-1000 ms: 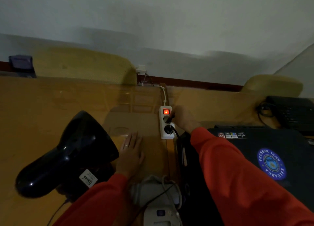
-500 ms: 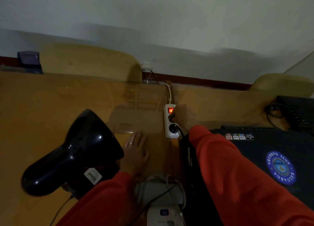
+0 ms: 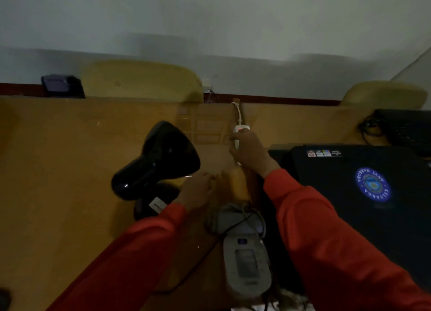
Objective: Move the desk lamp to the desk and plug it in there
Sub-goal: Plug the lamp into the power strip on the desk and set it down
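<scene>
On the table (image 3: 58, 170), lamp (image 3: 163, 161) set down, the right hand (image 3: 248, 150) closes over the strip (image 3: 240, 129), apparently seating the plug; left hand (image 3: 197, 191) rests flat, empty.

Glossy black desk lamp (image 3: 161, 159), yellow-brown desk (image 3: 58, 170), white power strip (image 3: 236, 135) with red switch glow, red sleeves (image 3: 331, 245), black laptop (image 3: 363, 194) bearing blue round emblem.

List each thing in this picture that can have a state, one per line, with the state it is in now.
Lamp: on the desk, unlit, shade tipped sideways.
Power strip: on the desk, switch glowing red, mostly hidden by the hand.
Right hand: over the power strip; the plug is hidden.
Left hand: resting on the desk beside the lamp.
Laptop: lid closed.
</scene>
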`<state>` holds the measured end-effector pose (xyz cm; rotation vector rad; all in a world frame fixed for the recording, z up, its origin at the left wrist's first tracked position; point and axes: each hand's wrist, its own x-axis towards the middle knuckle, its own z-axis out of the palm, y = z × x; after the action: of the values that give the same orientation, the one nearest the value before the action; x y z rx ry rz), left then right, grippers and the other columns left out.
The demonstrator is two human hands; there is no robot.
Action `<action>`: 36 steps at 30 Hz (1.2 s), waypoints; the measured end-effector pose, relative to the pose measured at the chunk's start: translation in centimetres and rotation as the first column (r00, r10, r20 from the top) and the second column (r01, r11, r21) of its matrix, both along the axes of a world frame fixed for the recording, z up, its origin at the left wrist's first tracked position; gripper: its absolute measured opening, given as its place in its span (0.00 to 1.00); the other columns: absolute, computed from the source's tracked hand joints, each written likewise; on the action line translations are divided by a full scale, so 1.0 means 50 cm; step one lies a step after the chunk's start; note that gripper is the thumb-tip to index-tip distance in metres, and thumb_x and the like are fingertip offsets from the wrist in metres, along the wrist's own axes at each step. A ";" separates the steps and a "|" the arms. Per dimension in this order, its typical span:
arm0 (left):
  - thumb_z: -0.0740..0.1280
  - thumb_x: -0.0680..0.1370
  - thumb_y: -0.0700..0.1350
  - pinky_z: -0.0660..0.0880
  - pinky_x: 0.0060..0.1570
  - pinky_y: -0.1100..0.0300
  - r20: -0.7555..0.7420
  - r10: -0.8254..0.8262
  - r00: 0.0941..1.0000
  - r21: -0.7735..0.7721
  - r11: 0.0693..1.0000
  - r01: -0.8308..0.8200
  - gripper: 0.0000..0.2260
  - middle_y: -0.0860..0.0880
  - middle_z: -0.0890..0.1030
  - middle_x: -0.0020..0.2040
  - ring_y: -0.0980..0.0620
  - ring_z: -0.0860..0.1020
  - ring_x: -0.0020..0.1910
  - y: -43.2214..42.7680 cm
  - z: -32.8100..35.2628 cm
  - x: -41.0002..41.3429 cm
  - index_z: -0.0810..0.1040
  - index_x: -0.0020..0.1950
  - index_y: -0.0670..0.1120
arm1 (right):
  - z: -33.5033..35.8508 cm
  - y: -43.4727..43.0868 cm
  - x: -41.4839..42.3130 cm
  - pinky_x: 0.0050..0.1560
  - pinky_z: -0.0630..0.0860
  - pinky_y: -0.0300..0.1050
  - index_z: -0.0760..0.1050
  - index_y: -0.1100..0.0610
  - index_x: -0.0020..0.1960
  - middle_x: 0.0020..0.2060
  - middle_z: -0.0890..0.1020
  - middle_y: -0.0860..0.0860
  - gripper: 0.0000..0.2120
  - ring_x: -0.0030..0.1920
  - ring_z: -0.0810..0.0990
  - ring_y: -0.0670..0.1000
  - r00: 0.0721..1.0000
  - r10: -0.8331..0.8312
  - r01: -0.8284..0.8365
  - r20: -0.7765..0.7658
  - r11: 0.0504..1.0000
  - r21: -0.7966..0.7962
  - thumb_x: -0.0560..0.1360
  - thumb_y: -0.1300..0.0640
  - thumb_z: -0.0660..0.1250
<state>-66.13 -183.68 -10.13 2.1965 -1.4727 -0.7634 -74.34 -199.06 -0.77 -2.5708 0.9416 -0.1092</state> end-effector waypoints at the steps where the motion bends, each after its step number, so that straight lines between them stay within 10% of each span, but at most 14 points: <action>1: 0.60 0.79 0.43 0.71 0.61 0.47 -0.010 -0.018 1.000 0.005 1.000 0.018 0.14 0.40 0.76 0.63 0.41 0.74 0.61 0.019 0.011 -0.008 0.74 0.63 0.41 | 0.002 0.025 -0.007 0.62 0.70 0.49 0.78 0.66 0.60 0.60 0.79 0.63 0.15 0.61 0.76 0.61 0.999 -0.025 0.024 0.031 0.999 0.032 0.75 0.62 0.65; 7: 0.59 0.80 0.42 0.71 0.63 0.47 -0.210 -0.041 0.977 -0.051 0.998 0.031 0.13 0.39 0.78 0.61 0.43 0.75 0.61 0.167 0.046 -0.054 0.76 0.60 0.39 | 0.010 0.191 -0.036 0.56 0.70 0.43 0.77 0.64 0.62 0.60 0.81 0.60 0.15 0.59 0.79 0.58 0.992 -0.105 0.085 0.075 0.968 0.234 0.76 0.61 0.67; 12: 0.62 0.79 0.40 0.71 0.53 0.74 -0.383 0.022 0.923 -0.173 0.980 -0.095 0.09 0.55 0.77 0.53 0.70 0.73 0.48 0.327 0.036 -0.044 0.77 0.58 0.45 | -0.038 0.308 -0.032 0.60 0.69 0.42 0.76 0.64 0.64 0.62 0.79 0.60 0.16 0.62 0.77 0.56 0.987 -0.158 0.153 -0.014 0.920 0.362 0.77 0.61 0.65; 17: 0.61 0.79 0.37 0.72 0.43 0.67 -0.346 0.293 0.891 -0.132 0.925 -0.356 0.09 0.48 0.81 0.52 0.56 0.77 0.45 0.421 0.002 0.013 0.79 0.51 0.46 | -0.096 0.417 0.013 0.52 0.74 0.46 0.75 0.65 0.60 0.55 0.81 0.59 0.17 0.56 0.80 0.56 0.988 -0.152 0.141 -0.015 0.869 0.475 0.74 0.59 0.68; 22: 0.60 0.78 0.35 0.77 0.52 0.50 -0.331 0.435 0.837 -0.184 0.841 -0.509 0.10 0.47 0.74 0.51 0.51 0.76 0.47 0.417 -0.002 0.077 0.75 0.56 0.46 | -0.151 0.500 0.056 0.74 0.62 0.54 0.51 0.60 0.78 0.77 0.57 0.58 0.50 0.76 0.58 0.59 0.955 -0.287 0.280 -0.077 0.778 0.562 0.68 0.41 0.74; 28: 0.60 0.78 0.34 0.60 0.74 0.47 -0.175 0.230 0.957 -0.035 0.970 -0.239 0.23 0.41 0.62 0.76 0.41 0.63 0.73 0.354 -0.031 0.150 0.63 0.73 0.44 | -0.199 0.552 0.083 0.74 0.63 0.56 0.54 0.60 0.77 0.77 0.56 0.60 0.44 0.76 0.57 0.60 0.869 -0.494 0.429 0.023 0.776 0.463 0.71 0.43 0.72; 36: 0.63 0.78 0.39 0.66 0.69 0.44 -0.112 0.177 0.978 -0.015 0.984 -0.180 0.16 0.40 0.69 0.72 0.40 0.71 0.67 0.380 -0.057 0.144 0.74 0.66 0.43 | -0.211 0.563 0.075 0.76 0.59 0.52 0.59 0.59 0.75 0.77 0.55 0.59 0.41 0.77 0.53 0.59 0.855 -0.517 0.455 0.025 0.774 0.441 0.71 0.43 0.72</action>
<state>-58.93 -164.70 -12.98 2.1942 -1.2065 -0.7865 -70.61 -170.90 -11.30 -1.8489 1.3873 -0.2098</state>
